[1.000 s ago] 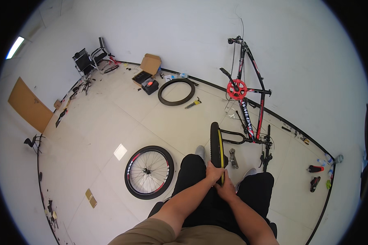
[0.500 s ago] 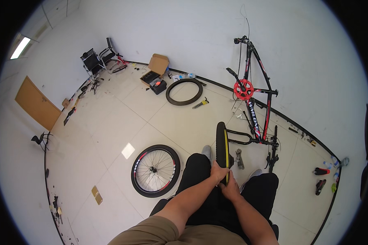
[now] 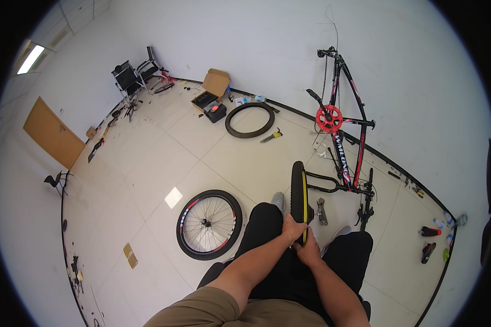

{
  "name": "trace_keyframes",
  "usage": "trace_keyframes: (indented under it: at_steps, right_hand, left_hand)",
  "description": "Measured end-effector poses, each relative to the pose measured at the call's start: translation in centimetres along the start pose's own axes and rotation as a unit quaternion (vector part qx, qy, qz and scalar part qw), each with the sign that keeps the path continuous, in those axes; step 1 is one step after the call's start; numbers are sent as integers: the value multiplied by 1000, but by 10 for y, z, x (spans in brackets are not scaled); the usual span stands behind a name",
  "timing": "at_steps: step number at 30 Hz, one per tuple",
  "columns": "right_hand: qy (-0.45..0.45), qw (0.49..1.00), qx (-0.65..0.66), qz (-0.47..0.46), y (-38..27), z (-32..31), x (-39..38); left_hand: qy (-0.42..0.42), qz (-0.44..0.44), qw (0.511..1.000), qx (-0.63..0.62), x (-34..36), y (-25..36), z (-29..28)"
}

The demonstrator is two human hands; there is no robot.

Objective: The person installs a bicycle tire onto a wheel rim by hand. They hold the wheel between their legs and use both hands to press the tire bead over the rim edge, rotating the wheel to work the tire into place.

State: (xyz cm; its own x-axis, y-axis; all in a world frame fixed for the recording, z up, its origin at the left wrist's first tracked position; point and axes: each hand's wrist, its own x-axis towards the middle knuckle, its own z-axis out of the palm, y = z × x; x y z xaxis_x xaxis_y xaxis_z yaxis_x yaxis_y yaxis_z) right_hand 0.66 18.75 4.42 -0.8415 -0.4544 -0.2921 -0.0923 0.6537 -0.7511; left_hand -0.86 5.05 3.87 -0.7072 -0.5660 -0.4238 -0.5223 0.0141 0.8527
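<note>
I hold a wheel [image 3: 298, 191] with a knobby black tyre and yellow rim, upright and edge-on between my knees. My left hand [image 3: 293, 230] grips its near side; just below, my right hand [image 3: 308, 250] is closed round it, fingers partly hidden. Beyond the wheel, a black fork [image 3: 330, 188] is on the upside-down black-and-red bicycle frame [image 3: 360, 155], which leans near the wall with a red chainring [image 3: 328, 119]. A metal tool [image 3: 322, 211] lies on the floor right of the wheel. A second spoked wheel [image 3: 193, 245] lies flat at my left.
A loose tyre [image 3: 232, 131], yellow-handled tool [image 3: 270, 137] and cardboard box [image 3: 216, 82] lie farther back. Chairs [image 3: 124, 77] and parts line the far-left wall near a wooden door [image 3: 52, 131]. Bottles [image 3: 438, 223] and a red-and-black item [image 3: 430, 232] are at the right.
The view has turned a little, so the room sits farther right in the picture. My hands and the held wheel have shifted right with it, keeping the same grip.
</note>
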Motion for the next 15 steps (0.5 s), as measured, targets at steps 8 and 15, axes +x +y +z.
trace_keyframes:
  at_steps: [8, 15]
  right_hand:
    - [5, 1000, 18, -7, 2, 2, 2]
    - [-2, 1000, 17, 5, -3, -4, 0]
  left_hand:
    - [6, 13, 1000, 4, 7, -11, 4]
    - [1, 1, 1000, -3, 1, -3, 3]
